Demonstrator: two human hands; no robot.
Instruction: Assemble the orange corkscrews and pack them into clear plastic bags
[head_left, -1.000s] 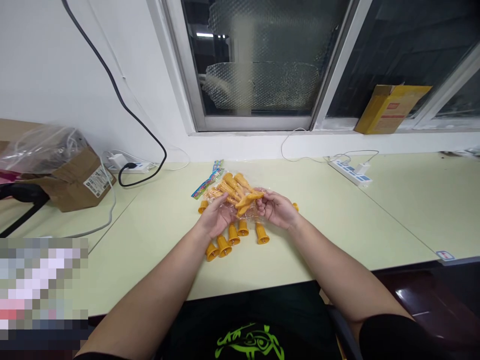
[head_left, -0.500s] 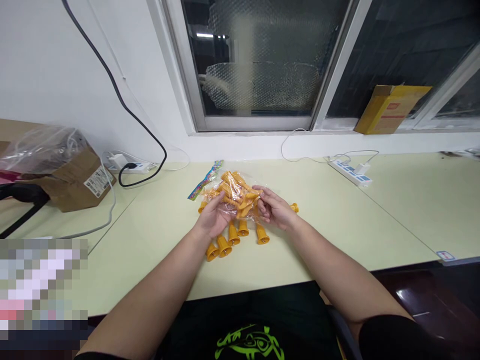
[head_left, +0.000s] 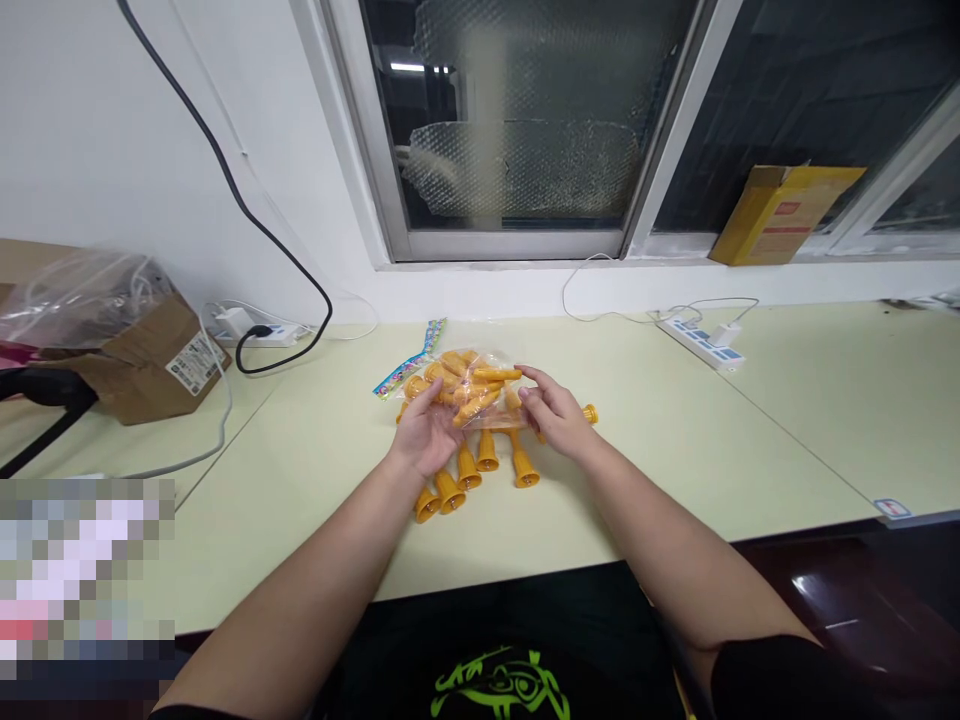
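A clear plastic bag [head_left: 495, 356] with several orange plastic pieces inside is held just above the table. Its colourful printed header [head_left: 401, 375] sticks out to the upper left. My left hand [head_left: 426, 432] supports the bag's left and lower side, thumb on top and fingers beneath, partly hidden. On the right, my right hand [head_left: 555, 412] grips the bag's edge between thumb and fingers, near the end of an orange piece [head_left: 496, 374] inside. Several loose orange bell-shaped pieces [head_left: 526, 468] lie on the table below and beside the bag, some with small metal parts in their mouths.
The pale table [head_left: 675, 440] runs along the wall. An open cardboard box [head_left: 142, 375] stands left, near a black cable [head_left: 281, 243]. A power strip [head_left: 701, 345] lies at the back right. A yellow carton [head_left: 787, 215] leans against the window.
The orange pieces inside the bag have shifted and spread, one now lying level near my right fingertips. My right fingers have moved slightly along the bag's edge; my left hand stays about where it was.
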